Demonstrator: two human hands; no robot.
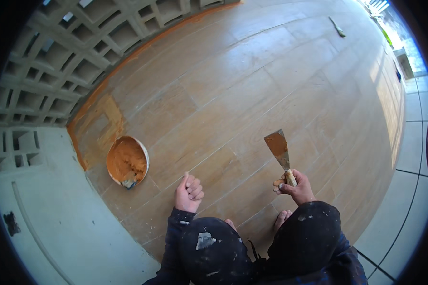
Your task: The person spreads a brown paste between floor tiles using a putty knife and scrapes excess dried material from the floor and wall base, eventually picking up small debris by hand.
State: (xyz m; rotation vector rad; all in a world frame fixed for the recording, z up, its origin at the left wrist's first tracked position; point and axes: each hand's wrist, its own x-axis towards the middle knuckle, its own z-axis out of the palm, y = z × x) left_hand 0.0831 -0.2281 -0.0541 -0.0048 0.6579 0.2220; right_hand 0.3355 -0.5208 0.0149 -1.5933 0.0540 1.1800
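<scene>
My right hand (297, 187) grips the handle of a putty knife (277, 143), its wide metal blade pointing away from me and smeared with orange-brown paste. My left hand (189, 193) is curled into a loose fist over the floor, just past my left knee; nothing shows in it. To the left of that hand stands a round white bowl (146, 151) holding a thick mass of orange paste (126, 159). A dark, paste-smeared thing (128, 184) lies at the bowl's near rim; its kind I cannot make out.
Wood-look plank tiles (214, 104) cover the floor. A pierced block wall (85, 71) rises at the far left, with an orange band (110, 78) along its foot. A pale wall (47, 204) stands at near left. Far off lies a thin greenish strip (337, 27); white tiles (394, 213) border the right.
</scene>
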